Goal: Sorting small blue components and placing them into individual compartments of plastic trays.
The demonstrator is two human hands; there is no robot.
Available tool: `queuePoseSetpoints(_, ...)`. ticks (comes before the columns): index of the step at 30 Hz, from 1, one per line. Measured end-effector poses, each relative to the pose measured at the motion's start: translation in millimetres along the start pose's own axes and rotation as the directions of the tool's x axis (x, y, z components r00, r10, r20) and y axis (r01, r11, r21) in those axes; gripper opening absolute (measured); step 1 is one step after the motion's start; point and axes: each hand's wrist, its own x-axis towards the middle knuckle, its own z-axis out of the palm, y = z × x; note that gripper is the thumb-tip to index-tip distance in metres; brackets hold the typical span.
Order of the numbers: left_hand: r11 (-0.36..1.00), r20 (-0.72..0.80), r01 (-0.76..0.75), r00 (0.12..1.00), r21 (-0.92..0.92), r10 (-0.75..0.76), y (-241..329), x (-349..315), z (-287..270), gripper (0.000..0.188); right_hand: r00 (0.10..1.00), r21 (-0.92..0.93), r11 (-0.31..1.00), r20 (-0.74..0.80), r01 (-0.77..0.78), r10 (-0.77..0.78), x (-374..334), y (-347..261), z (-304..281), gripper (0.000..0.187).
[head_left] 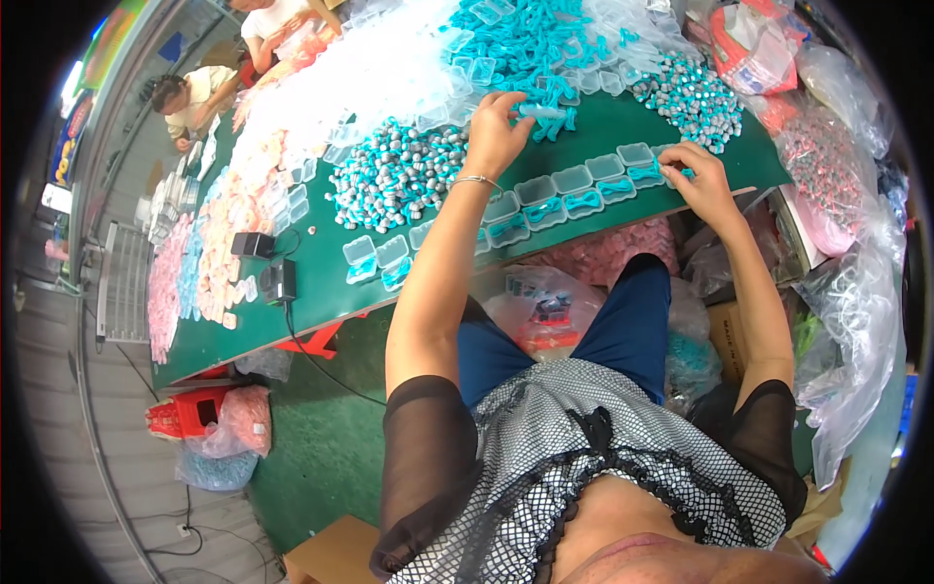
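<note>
My left hand (498,136) is closed in a pinch on a turquoise plastic piece (541,111) at the near edge of a large heap of turquoise pieces (520,49). At the right end of a row of small see-through hinged boxes (586,201), my right hand (702,183) has its fingertips pinched around a small turquoise piece (687,173). The boxes lie with lids open along the table's near edge, several with turquoise pieces inside. My left forearm hides part of the row. More boxes (393,253) continue left of that arm.
Grey-and-turquoise beads or balls form a heap (394,175) on the green table (321,282), with another such heap (691,102) at right. Pink pieces (167,282) and black adapters (278,282) sit at left. Two other people work at far left. Stuffed plastic bags (827,165) line the right side.
</note>
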Motion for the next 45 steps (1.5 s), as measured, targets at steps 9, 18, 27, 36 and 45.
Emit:
queuePoseSetpoints(9, 0.724, 0.396, -0.169, 0.905, 0.669, -0.154, -18.3, -20.7, -43.9, 0.019, 0.998, 0.036, 0.999, -0.051, -0.038, 0.039, -5.9, 4.8, -7.1, 0.012)
queuePoseSetpoints(18, 0.964, 0.302, 0.046, 0.945, 0.264, -0.128, -16.4, -15.3, -61.7, 0.016, 0.984, 0.084, 0.990, -0.128, -0.112, 0.122, -11.6, 27.6, -9.5, 0.013)
queuePoseSetpoints(27, 0.764, 0.459, 0.532, 0.817, -0.366, -0.349, 67.0, -41.8, 37.5, 0.015, 0.964, 0.121, 0.971, -0.145, -0.205, 0.222, -24.5, 45.0, -15.0, 0.015)
queuePoseSetpoints(36, 0.966, 0.323, 0.213, 0.933, -0.145, -0.158, 74.6, -44.3, 101.0, 0.017, 0.986, 0.009, 0.990, -0.088, -0.142, 0.143, -20.7, 31.9, -2.7, 0.015)
queuePoseSetpoints(45, 0.964, 0.241, -0.189, 0.960, 0.188, 0.141, 72.8, -53.4, 118.9, 0.008, 0.997, -0.271, 0.962, -0.067, 0.026, -0.046, -16.7, 31.4, 16.1, 0.012)
